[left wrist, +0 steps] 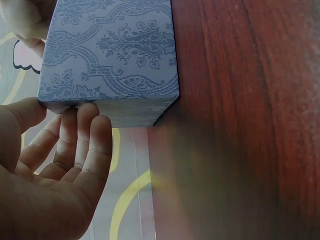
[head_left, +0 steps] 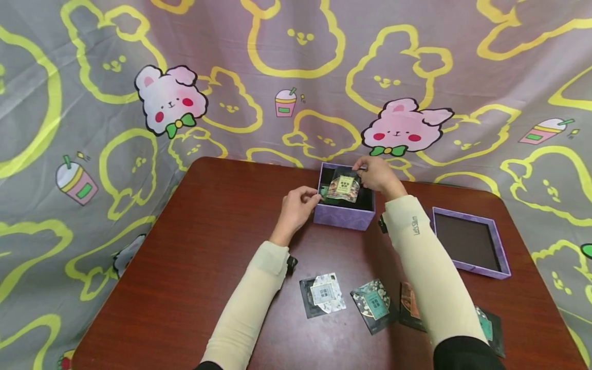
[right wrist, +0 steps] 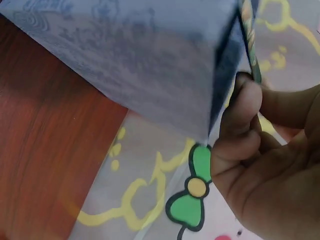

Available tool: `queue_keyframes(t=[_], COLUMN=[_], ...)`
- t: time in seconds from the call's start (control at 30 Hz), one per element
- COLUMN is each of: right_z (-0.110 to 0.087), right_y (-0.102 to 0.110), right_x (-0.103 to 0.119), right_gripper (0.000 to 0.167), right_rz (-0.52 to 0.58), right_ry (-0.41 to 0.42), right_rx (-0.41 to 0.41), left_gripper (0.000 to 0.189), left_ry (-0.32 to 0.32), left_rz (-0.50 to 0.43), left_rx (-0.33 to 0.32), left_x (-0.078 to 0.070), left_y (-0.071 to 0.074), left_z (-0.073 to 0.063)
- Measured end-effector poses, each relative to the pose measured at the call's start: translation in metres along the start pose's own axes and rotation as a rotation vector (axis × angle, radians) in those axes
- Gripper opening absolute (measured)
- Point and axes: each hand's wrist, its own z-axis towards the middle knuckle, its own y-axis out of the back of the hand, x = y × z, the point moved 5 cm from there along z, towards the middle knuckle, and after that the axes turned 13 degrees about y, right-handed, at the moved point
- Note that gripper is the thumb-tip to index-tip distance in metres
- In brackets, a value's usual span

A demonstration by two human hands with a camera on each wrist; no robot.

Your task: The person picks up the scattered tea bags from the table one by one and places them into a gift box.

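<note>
A purple patterned box (head_left: pixel 344 218) stands lidless near the table's back edge, with a dark lining inside. My right hand (head_left: pixel 376 174) pinches the top right corner of a dark sachet (head_left: pixel 343 186) with a yellow label, over the box opening. In the right wrist view the sachet's thin edge (right wrist: pixel 248 42) shows between thumb and fingers, beside the box wall (right wrist: pixel 165 65). At the box's left rim, my left hand (head_left: pixel 296 208) holds on with thumb and curled fingers. A green-printed packet (head_left: pixel 325 192) lies inside, close to the left fingertips.
The purple-rimmed lid (head_left: pixel 469 241) lies inner side up at the right. Nearer me are a white-and-black sachet (head_left: pixel 322 294), a teal-labelled sachet (head_left: pixel 375 307), an orange-labelled one (head_left: pixel 409 303) partly under my right arm, and another (head_left: pixel 491 329). A patterned curtain (head_left: pixel 231 103) hangs behind the table.
</note>
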Motion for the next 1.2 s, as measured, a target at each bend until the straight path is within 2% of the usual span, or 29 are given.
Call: queue_keyframes(t=[0.1, 0.23, 0.4, 0.73, 1.2], right_z=[0.008, 0.015, 0.019, 0.029, 0.028], right_y=[-0.006, -0.013, -0.021, -0.041, -0.056], right_x=[0.006, 0.009, 0.008, 0.003, -0.006], right_gripper=[0.027, 0.032, 0.035, 0.037, 0.034], right_rz=[-0.123, -0.179, -0.179, -0.185, -0.121], right_ry=[0.041, 0.045, 0.010, -0.008, -0.105], right_rx=[0.013, 0.035, 0.071, 0.136, 0.137], left_gripper=[0.021, 0.024, 0.024, 0.023, 0.024], left_ry=[0.000, 0.004, 0.005, -0.004, -0.009], left_rz=[0.015, 0.023, 0.001, 0.012, -0.006], left_rx=[-0.007, 0.014, 0.020, 0.009, 0.036], left_x=[0.000, 0.000, 0.000, 0.000, 0.001], left_y=[0.001, 0.000, 0.000, 0.001, 0.001], left_z=[0.000, -0.001, -0.001, 0.000, 0.001])
